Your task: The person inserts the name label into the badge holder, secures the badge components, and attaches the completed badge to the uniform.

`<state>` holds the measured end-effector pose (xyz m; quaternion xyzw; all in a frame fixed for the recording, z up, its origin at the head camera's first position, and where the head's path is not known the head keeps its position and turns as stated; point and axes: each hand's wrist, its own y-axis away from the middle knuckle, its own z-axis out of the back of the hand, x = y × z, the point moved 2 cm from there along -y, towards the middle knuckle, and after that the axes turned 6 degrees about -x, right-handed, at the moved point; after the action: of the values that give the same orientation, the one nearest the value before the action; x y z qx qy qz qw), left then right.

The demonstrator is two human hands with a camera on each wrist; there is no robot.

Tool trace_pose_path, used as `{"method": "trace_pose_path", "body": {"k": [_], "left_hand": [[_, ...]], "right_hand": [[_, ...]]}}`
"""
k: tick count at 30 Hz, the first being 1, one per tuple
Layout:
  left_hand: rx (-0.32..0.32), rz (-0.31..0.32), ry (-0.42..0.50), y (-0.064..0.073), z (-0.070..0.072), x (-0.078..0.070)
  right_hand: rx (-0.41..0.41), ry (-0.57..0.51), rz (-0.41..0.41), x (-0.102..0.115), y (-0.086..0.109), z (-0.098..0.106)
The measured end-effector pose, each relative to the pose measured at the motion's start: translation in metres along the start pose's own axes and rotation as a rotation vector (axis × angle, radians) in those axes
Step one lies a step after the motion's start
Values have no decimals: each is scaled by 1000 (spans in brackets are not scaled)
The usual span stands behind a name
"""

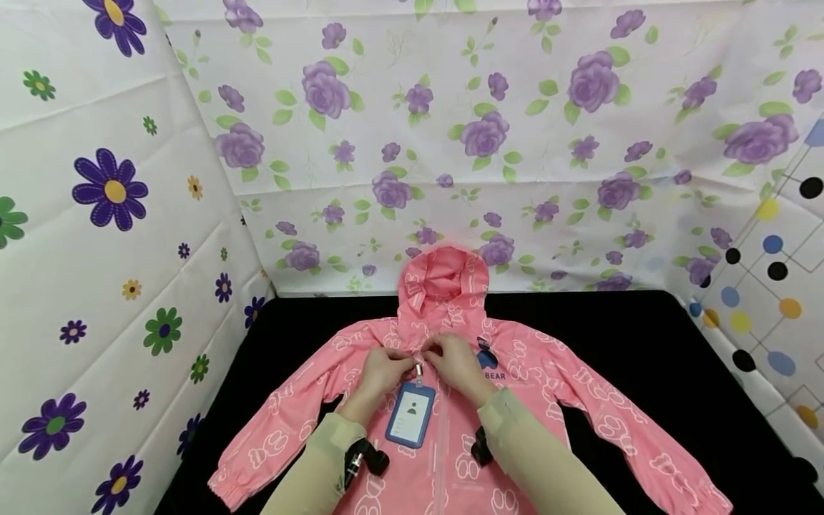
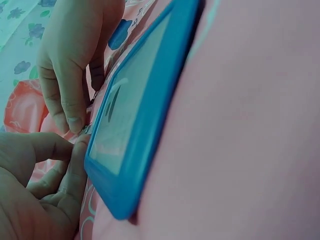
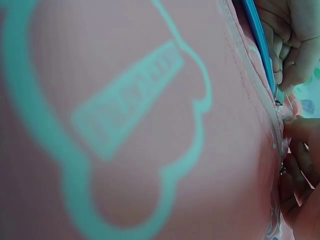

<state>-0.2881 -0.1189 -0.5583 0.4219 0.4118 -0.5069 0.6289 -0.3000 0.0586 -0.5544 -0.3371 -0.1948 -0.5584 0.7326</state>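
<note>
A pink hooded jacket (image 1: 444, 458) with white bear outlines lies spread front up. On its chest rests a blue-framed badge holder (image 1: 410, 415) with a white card and a metal clip (image 1: 419, 370) at its top. My left hand (image 1: 384, 372) pinches at the clip's upper end, beside the jacket front; its fingertips partly hide the clip. Just right of it, my right hand (image 1: 453, 361) pinches the jacket's front edge near the zipper (image 3: 260, 90). In the left wrist view the badge holder (image 2: 142, 120) leans close to the camera, with both hands' fingertips meeting above it.
The jacket lies on a black table (image 1: 599, 315). Flowered cloth (image 1: 386, 143) hangs behind, and a daisy-print sheet (image 1: 129, 272) stands at the left. A dotted sheet (image 1: 766, 286) closes the right side. The hood (image 1: 444, 275) points towards the back.
</note>
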Motion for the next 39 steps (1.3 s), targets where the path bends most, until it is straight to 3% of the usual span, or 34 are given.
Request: {"method": "trace_pose_path", "body": {"k": [5, 12, 18, 27, 35, 39], "left_hand": [[-2, -22, 11, 1, 0, -4], [15, -6, 44, 2, -4, -8], [13, 2, 34, 2, -5, -9], [2, 12, 66, 4, -7, -10], [3, 24, 104, 6, -9, -9], [-2, 21, 110, 6, -10, -7]], "right_hand": [[-8, 11, 20, 0, -3, 0], [-15, -33, 19, -3, -3, -1], [-48, -79, -3, -2, -2, -2], [-75, -59, -49, -4, 1, -7], [-38, -159, -90, -5, 1, -8], [-66, -194, -112, -4, 2, -7]]}}
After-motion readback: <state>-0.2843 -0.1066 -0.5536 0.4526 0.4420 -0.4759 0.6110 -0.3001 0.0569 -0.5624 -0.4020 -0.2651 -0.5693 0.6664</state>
